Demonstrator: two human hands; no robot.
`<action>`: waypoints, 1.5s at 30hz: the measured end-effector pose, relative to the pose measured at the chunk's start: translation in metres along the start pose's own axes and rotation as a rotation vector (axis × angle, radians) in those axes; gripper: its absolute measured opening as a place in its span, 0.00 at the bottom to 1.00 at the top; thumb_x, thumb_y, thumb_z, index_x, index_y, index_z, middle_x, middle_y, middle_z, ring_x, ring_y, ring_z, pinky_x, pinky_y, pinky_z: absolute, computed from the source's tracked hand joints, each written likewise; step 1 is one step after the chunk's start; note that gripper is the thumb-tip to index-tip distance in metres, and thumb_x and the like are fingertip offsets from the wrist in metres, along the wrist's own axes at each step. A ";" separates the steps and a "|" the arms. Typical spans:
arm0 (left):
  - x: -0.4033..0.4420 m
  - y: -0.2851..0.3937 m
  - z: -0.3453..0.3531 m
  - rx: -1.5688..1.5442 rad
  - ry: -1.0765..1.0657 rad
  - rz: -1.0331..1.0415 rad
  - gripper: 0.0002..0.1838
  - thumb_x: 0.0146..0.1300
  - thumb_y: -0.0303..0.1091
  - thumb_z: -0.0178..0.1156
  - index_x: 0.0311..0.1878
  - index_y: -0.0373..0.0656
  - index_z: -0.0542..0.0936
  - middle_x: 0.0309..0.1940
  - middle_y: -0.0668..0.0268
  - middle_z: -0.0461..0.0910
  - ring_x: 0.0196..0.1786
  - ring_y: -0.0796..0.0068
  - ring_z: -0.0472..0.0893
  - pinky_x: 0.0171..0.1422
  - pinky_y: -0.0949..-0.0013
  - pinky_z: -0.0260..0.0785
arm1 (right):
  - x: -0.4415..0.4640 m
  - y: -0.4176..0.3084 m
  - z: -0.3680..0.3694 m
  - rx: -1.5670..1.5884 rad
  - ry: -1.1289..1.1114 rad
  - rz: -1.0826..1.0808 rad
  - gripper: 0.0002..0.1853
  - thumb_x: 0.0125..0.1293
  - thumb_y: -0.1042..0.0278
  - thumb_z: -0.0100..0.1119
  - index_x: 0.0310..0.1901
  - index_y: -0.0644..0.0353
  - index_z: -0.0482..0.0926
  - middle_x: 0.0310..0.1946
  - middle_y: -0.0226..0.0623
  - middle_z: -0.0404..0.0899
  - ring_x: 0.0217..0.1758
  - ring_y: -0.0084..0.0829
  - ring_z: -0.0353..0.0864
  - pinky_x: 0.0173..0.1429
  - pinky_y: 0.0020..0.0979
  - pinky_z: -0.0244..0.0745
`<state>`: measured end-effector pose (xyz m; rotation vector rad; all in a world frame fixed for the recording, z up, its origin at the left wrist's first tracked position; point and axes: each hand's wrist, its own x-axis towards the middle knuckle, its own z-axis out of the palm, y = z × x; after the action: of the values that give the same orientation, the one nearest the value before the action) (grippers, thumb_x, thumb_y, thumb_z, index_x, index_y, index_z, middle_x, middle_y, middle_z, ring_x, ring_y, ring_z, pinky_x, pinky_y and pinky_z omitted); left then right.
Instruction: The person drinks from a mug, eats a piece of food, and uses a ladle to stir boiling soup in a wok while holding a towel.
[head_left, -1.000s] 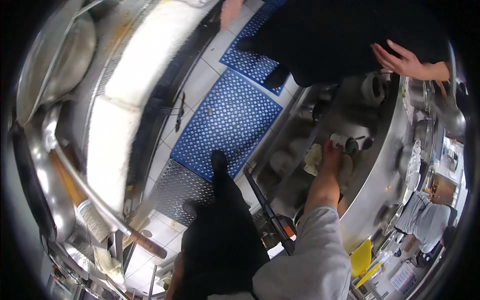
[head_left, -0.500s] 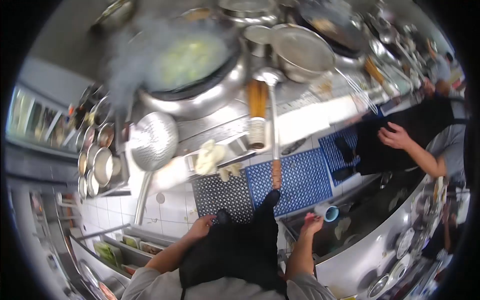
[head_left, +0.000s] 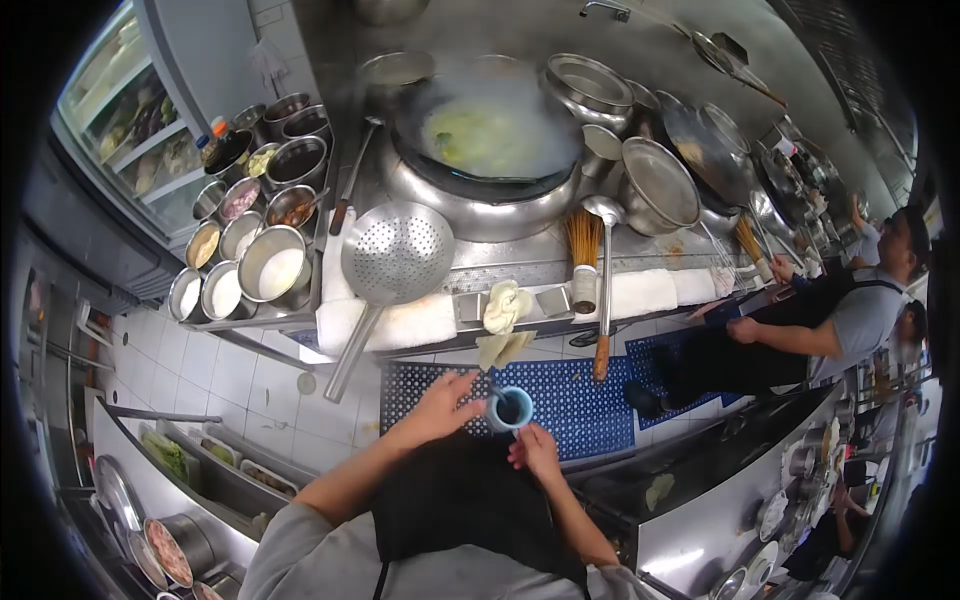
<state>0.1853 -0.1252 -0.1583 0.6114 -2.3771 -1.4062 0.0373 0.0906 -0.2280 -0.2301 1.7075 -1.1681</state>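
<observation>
My right hand (head_left: 537, 452) grips a light-blue cup (head_left: 522, 397) in front of my apron. Its rim faces up and the inside looks dark. Just left of the cup is my left hand (head_left: 438, 408), fingers spread and holding nothing; whether a fingertip touches the cup I cannot tell. Beyond them, a steaming wok (head_left: 412, 150) with pale green food sits on the stove. A perforated strainer (head_left: 398, 253) rests at the counter edge with its handle toward me. A ladle (head_left: 606, 290) and a bamboo brush (head_left: 583, 250) lie to the right.
Metal pots of ingredients (head_left: 275, 265) crowd the left side. Folded white towels (head_left: 640, 292) and a crumpled cloth (head_left: 507, 306) line the counter front. A co-worker (head_left: 850, 310) stands at the right. Blue mats (head_left: 590, 385) cover part of the tiled floor. Low food bins (head_left: 215, 450) stand behind left.
My right hand has brought the cup from the right side to the front of my body. My left hand has risen toward it. The view has turned right and lifted toward the stove.
</observation>
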 end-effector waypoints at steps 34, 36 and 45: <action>-0.094 0.049 -0.166 -0.375 0.799 -0.013 0.14 0.69 0.37 0.63 0.43 0.33 0.81 0.39 0.65 0.80 0.39 0.79 0.75 0.45 0.75 0.66 | -0.161 -0.322 0.067 -0.767 -0.112 -0.906 0.06 0.64 0.70 0.62 0.37 0.64 0.78 0.22 0.43 0.75 0.21 0.41 0.76 0.26 0.33 0.69; -0.095 0.048 -0.160 -0.392 0.794 -0.044 0.12 0.68 0.36 0.64 0.42 0.35 0.81 0.37 0.69 0.79 0.39 0.80 0.75 0.46 0.75 0.65 | -0.182 -0.345 0.067 -0.816 -0.129 -1.048 0.06 0.61 0.71 0.64 0.35 0.64 0.79 0.21 0.43 0.74 0.20 0.39 0.76 0.25 0.33 0.68; -0.100 0.057 -0.157 -0.408 0.735 -0.077 0.07 0.66 0.28 0.60 0.40 0.32 0.81 0.35 0.65 0.80 0.38 0.77 0.77 0.43 0.72 0.69 | -0.254 -0.377 0.076 -0.871 0.168 -1.261 0.15 0.55 0.56 0.62 0.27 0.62 0.80 0.21 0.39 0.79 0.19 0.28 0.76 0.27 0.31 0.65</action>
<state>0.3328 -0.1675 -0.0394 0.9100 -1.4670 -1.3328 0.0851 0.0114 0.2234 -1.9970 2.1503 -1.1469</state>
